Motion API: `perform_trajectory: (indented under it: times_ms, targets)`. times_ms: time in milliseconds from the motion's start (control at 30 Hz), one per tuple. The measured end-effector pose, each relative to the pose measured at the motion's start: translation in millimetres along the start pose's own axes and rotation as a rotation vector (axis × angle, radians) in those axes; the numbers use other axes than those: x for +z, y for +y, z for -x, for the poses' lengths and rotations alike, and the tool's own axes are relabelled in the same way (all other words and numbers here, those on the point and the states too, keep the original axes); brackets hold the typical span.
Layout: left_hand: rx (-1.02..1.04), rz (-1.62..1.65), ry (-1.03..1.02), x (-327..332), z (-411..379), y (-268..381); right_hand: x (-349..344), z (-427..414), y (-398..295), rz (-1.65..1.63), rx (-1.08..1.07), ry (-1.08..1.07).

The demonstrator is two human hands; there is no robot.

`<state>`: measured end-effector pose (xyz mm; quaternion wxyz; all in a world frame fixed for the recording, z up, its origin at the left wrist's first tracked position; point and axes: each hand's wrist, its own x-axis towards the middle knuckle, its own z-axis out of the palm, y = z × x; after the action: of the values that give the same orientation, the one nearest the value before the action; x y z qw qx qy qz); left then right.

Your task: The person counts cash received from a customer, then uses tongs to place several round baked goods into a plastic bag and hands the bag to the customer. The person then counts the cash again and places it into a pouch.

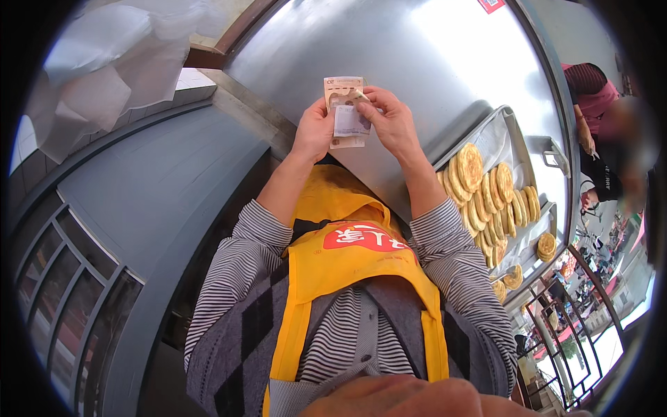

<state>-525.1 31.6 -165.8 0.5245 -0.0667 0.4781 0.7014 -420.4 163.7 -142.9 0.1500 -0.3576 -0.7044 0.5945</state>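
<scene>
Several paper banknotes are between my two hands, above the near edge of a stainless-steel counter. My left hand grips the stack from its left side. At the right side, my right hand pinches the notes between thumb and fingers, and one note is curled there. A brownish note reaches up past the others, with a smaller purplish note in front. Below the hands is the yellow apron I wear over a striped shirt.
Right of my hands, a metal tray holds many flat round breads; a second tray lies beyond. Plastic bags hang at upper left above a grey door panel. Two people are past the counter's right edge.
</scene>
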Motion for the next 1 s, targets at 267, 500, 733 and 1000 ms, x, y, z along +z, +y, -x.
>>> perform_trajectory:
  times_ms: [267,500,733,1000]
  targets:
    - [-0.17,-0.093,-0.323,31.4,13.9,2.4,-19.9,52.1,-36.1,0.258,-0.016,0.233]
    - [-0.231,-0.518,-0.607,67.9,51.5,-23.1,-82.5,135.9,-29.8,0.094,0.186,0.196]
    - [0.252,-1.868,-1.098,30.4,89.1,-113.9,-83.4,263.5,-17.8,0.344,-0.171,-0.134]
    - [0.527,-2.057,-1.351,70.5,152.1,-181.9,-35.1,327.8,64.2,1.023,0.183,-0.544]
